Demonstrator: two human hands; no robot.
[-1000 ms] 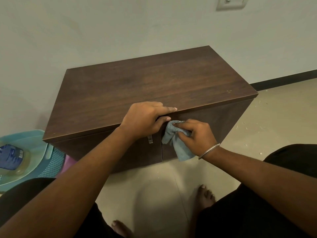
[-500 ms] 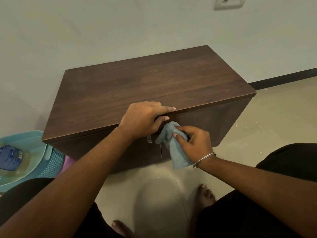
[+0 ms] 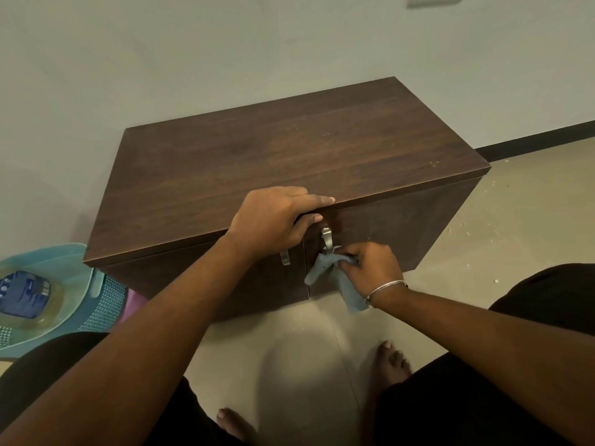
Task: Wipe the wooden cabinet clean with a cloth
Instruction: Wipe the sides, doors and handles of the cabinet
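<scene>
The right hand (image 3: 370,263) is bunched up around a small blue cloth (image 3: 325,268), pinching it tight, and the loose end of the cloth hangs down toward the floor (image 3: 483,239). This hand presses the cloth against the front of the wooden cabinet (image 3: 289,156), right at the bottom of the shiny metal handle (image 3: 326,241) on the right door (image 3: 386,239). The left hand (image 3: 273,220) curls over the front edge of the cabinet top, fingers bent down over the edge, holding on to nothing loose. It looks like it keeps the cabinet steady. The cabinet stands straight ahead of both hands, against the wall (image 3: 225,59), and its long side runs left to right. The right hand is the one nearer the door, so it probably does the wiping, and most of that door lies to the right of the cloth. The cabinet is dark brown, with a flat top and two doors. A few pale specks sit near the right end of the top. A blue basket (image 3: 96,304) sits on the floor to the left.
</scene>
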